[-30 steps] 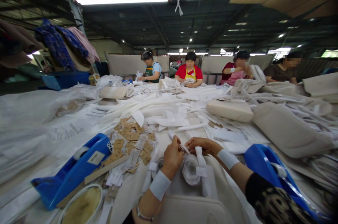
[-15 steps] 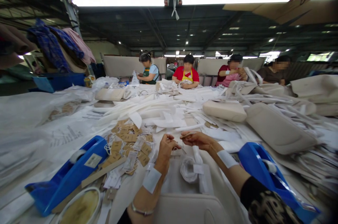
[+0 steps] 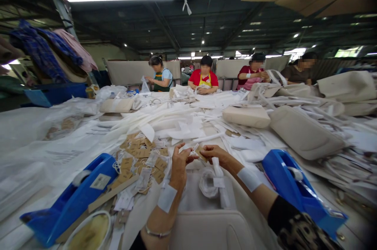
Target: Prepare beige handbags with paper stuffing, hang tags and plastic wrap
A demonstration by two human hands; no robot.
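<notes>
Round tub (image 3: 109, 222) and beige bag (image 3: 206, 231) cut off by bottom edge, print on brown tags (image 3: 141, 153) too small to read

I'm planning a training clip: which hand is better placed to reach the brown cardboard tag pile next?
Probably the left hand: it is nearer the brown cardboard tags; the right hand, farther away, pinches a flat brown tag.

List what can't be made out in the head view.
Head view:
Small tan cardboard tag: right end covered by the right hand.
Thin white string: too small to tell whether the left hand grips it.
Print on brown cardboard tags: too small.
Beige flat-topped bag: near part cut off by bottom edge.
Round white-rimmed tub: cut off likewise.
</notes>
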